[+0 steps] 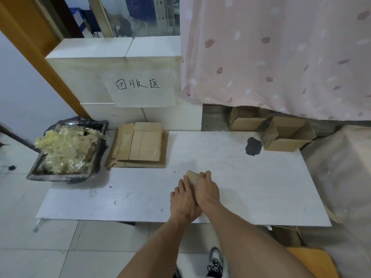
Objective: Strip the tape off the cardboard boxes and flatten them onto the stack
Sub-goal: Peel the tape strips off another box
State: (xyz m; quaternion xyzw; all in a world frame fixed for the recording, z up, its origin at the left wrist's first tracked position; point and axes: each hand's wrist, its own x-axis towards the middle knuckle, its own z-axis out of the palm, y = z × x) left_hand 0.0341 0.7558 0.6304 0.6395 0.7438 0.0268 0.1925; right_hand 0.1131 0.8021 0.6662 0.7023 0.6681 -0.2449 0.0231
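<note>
Small cardboard box (192, 176) sits gripped between both hands' fingers (206, 174).

Counted against the white table (230, 157): one small cardboard box (192, 176) is gripped above it by two hands; one stack of flattened cardboard (140, 146) lies at its far-left corner; two open boxes (289, 135) are seen past its far-right corner; one tape-filled bin (68, 151) stands to its left.
</note>
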